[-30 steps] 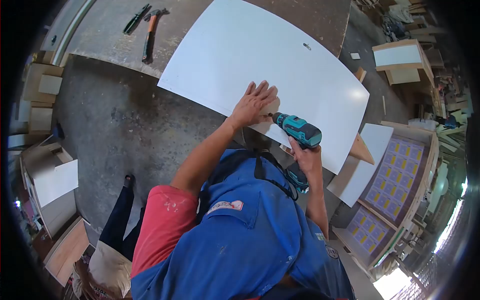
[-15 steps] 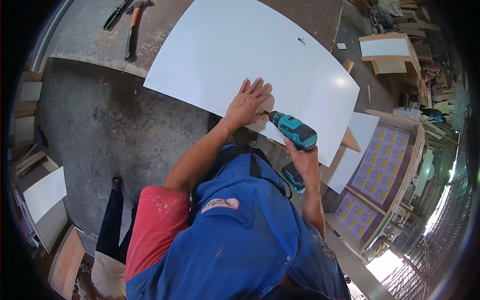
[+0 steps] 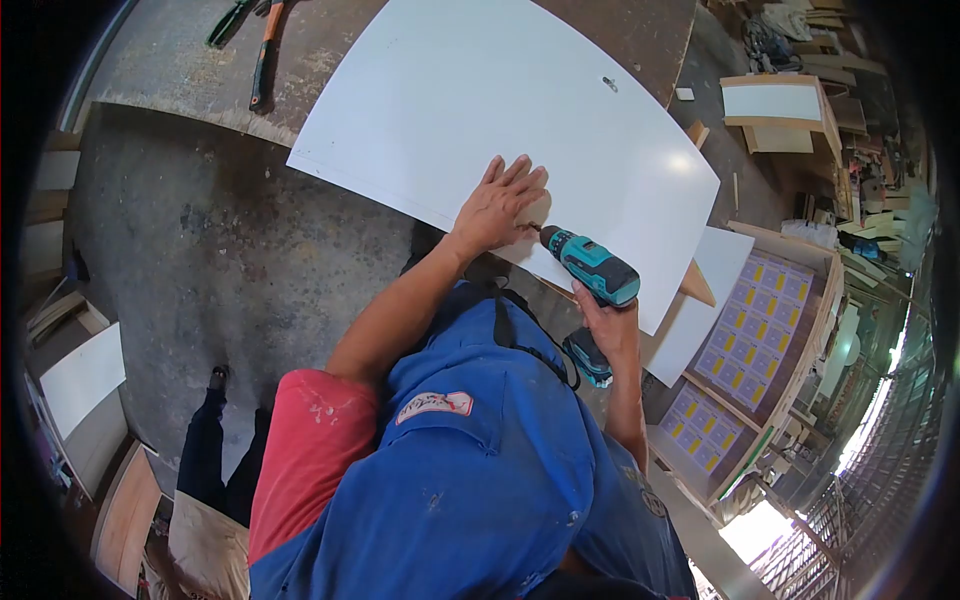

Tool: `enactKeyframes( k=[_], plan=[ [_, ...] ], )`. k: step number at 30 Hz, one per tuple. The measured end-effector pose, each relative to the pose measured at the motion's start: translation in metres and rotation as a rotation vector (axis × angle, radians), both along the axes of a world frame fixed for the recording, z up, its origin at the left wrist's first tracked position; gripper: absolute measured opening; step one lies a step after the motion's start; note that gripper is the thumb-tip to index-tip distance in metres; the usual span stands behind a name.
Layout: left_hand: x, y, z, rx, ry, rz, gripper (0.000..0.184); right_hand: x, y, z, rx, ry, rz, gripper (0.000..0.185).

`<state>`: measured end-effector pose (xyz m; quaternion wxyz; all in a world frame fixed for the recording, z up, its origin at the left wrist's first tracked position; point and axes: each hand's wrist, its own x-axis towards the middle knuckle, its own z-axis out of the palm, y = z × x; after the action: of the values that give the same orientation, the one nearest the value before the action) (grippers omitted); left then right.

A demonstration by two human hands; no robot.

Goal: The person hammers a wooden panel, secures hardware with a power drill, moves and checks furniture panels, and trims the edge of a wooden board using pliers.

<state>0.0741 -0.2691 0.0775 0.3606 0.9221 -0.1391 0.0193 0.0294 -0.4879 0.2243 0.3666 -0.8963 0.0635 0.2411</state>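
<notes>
A large white panel (image 3: 450,110) with curved edges lies on the brown worktable (image 3: 200,80). My left hand (image 3: 496,208) rests flat on the panel near its front edge, fingers spread. Just right of it, my right hand (image 3: 610,325) is wrapped round the grip of a teal and black power drill (image 3: 592,268). The drill's bit points left at the panel, close beside my left palm; whether its tip touches the surface is hard to tell. A small metal fitting (image 3: 610,84) sits near the panel's far edge.
A hammer (image 3: 265,60) and dark pliers (image 3: 230,22) lie on the table at upper left. A wooden frame (image 3: 835,290) with purple and yellow patterned sheets stands at right, beside another white board (image 3: 690,320). Another person (image 3: 210,510) is at lower left.
The view has shifted, so the hammer and pliers appear farther left and higher. My hands and the drill keep nearly the same place on the panel. The other person's legs have moved slightly.
</notes>
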Motion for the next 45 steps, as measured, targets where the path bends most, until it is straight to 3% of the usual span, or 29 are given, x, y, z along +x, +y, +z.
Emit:
enactKeyframes(
  k=[12,18,23,27,30,32,38,45],
  plan=[
    [0.001,-0.002,0.003,0.021,0.024,-0.004,0.068,0.009,0.008,0.015,-0.048,0.041,0.030,0.032],
    [0.000,-0.002,0.002,-0.012,0.024,0.003,0.066,0.013,0.020,0.022,-0.063,-0.080,0.098,0.032],
    [-0.001,-0.003,0.000,-0.012,-0.017,0.013,0.065,0.033,0.033,0.036,-0.231,0.177,0.098,0.039],
    [-0.001,-0.004,0.001,-0.009,0.008,0.015,0.066,0.030,0.028,0.022,-0.228,0.067,0.126,0.038],
    [-0.003,-0.003,-0.001,-0.009,-0.003,0.015,0.061,0.032,0.032,0.025,-0.197,0.217,0.030,0.035],
    [-0.002,-0.005,-0.004,0.002,-0.114,-0.025,0.047,0.032,0.029,0.025,-0.194,0.242,0.015,0.035],
    [-0.001,-0.003,-0.010,-0.084,-0.098,-0.033,0.018,0.032,0.029,0.023,-0.252,0.097,0.122,0.040],
    [0.000,-0.005,-0.010,-0.123,-0.078,0.008,0.017,0.039,0.034,0.038,-0.264,0.276,0.060,0.046]
  ],
)
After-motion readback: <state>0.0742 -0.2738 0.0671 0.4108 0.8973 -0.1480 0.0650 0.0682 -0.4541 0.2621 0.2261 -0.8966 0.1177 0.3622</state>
